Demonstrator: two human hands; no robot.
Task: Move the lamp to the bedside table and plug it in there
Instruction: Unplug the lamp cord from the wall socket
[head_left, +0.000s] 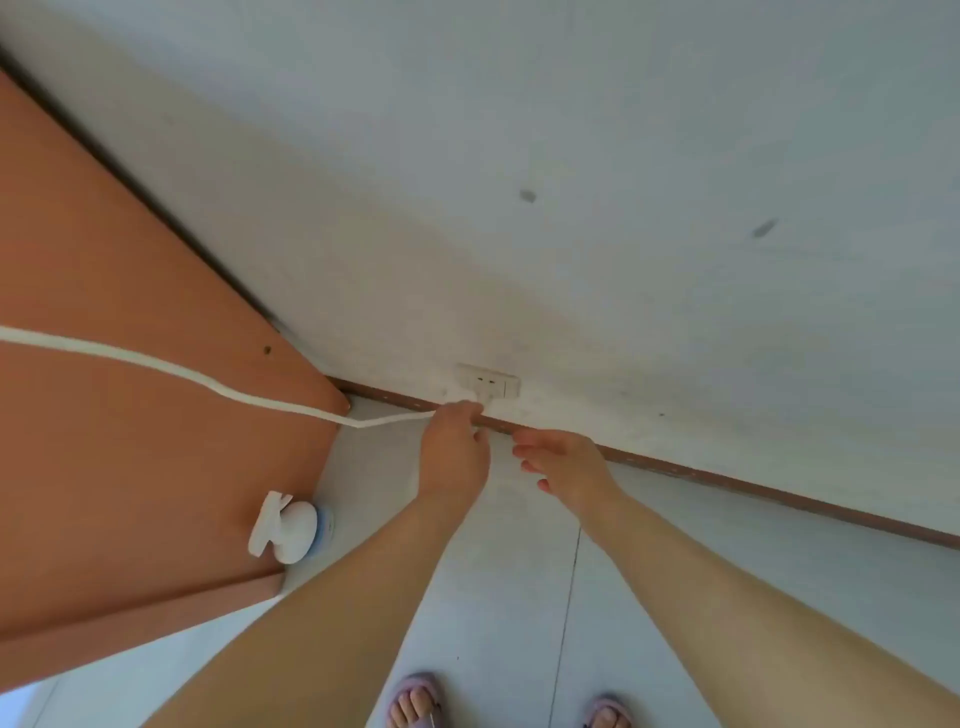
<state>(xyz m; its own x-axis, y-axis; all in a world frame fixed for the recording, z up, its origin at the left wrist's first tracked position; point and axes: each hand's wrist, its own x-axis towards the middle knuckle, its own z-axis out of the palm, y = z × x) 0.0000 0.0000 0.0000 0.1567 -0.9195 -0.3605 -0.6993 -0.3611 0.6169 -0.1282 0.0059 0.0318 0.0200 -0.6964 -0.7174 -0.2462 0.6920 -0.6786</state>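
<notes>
Down low by the wall (623, 156), both arms reach twd a white wall socket (488, 383) set just above the brown skirting board (727, 480). Left hand (454, 449) is closed around the end of a flat white cable (182, 371), fingers pinched right at the socket's lower edge; the plug itself is hidden behind the fingers, so can't tell if it's seated in the socket or just touching it. Right hand (563, 460) hangs just beside the left one, fingers loosely spread, holding nothing, over the skirting.

Cable runs from the left hand out to the left, dips slightly near the corner of the orange-brown wooden panel (130, 441), then crosses in front of it to the frame's left edge. Lamp body isn't in shot, only its cable.

On the floor (519, 597), tucked against the panel's lower corner, sits a small white object w/ a clip-like part and a blue-edged base (285, 527); can't tell what it is. At the bottom edge, two feet in pale purple slippers (415, 696) stand on the light grey floor, well back from the socket. A few dark marks dot the wall.
</notes>
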